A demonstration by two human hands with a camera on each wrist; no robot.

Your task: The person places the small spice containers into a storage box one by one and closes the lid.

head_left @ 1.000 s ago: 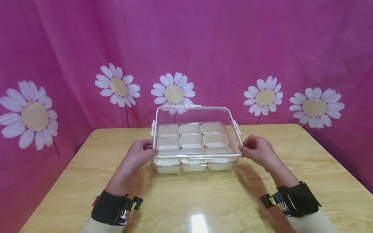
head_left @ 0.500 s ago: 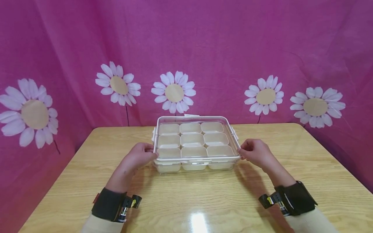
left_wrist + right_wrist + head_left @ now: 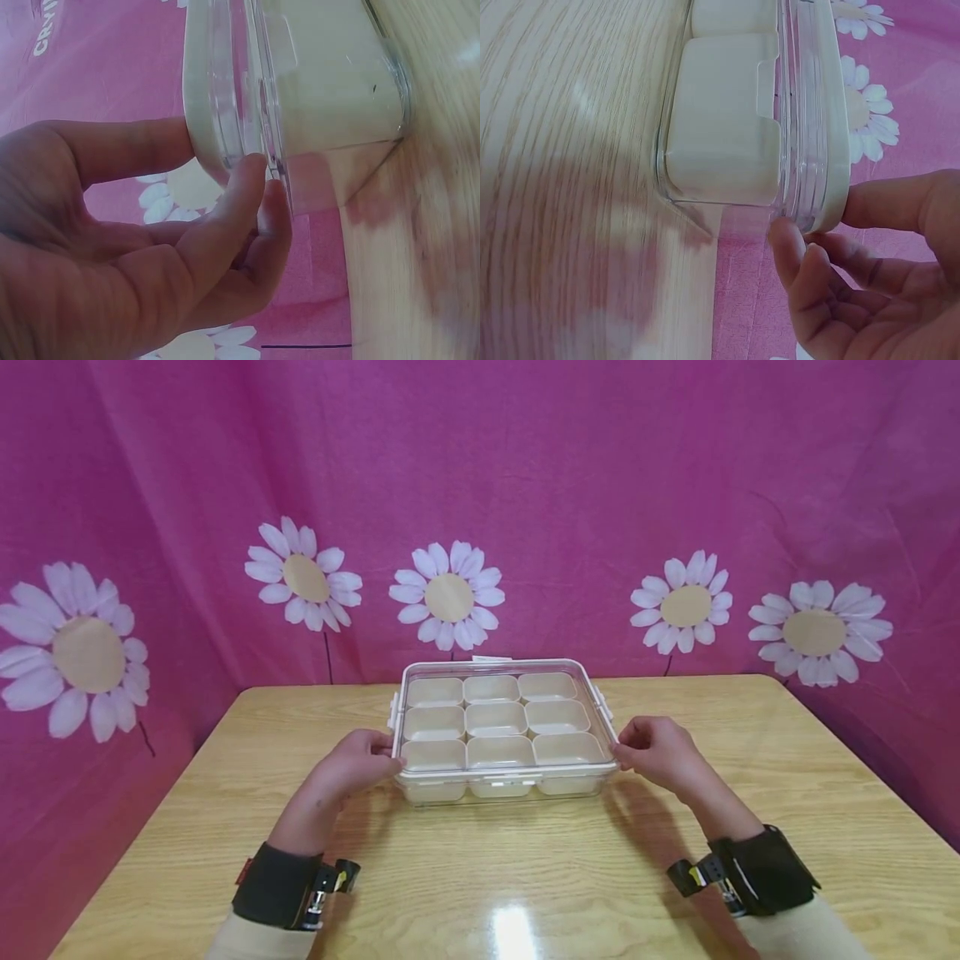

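A clear lid with a white rim (image 3: 442,774) lies over a clear rectangular box (image 3: 420,806) on the table. Through it show several cream cups (image 3: 495,720) set in rows. My left hand (image 3: 360,762) pinches the lid's near left corner, thumb on the white rim and fingertips under its edge, close to the box's upper edge. At the near right corner my right hand (image 3: 662,752) pinches the lid the same way. In the right wrist view, a narrow slit shows between the lid (image 3: 832,127) and the cream cups (image 3: 724,120) below. White clips stick out at the lid's sides.
The wooden table (image 3: 450,877) reaches back to a magenta curtain (image 3: 562,485) printed with white daisies. The box stands near the table's far edge. Black straps with small cameras circle both wrists.
Both hands have lowered the lid from a raised position above the box down to the box's rim. Over the last half second it has shifted only slightly.
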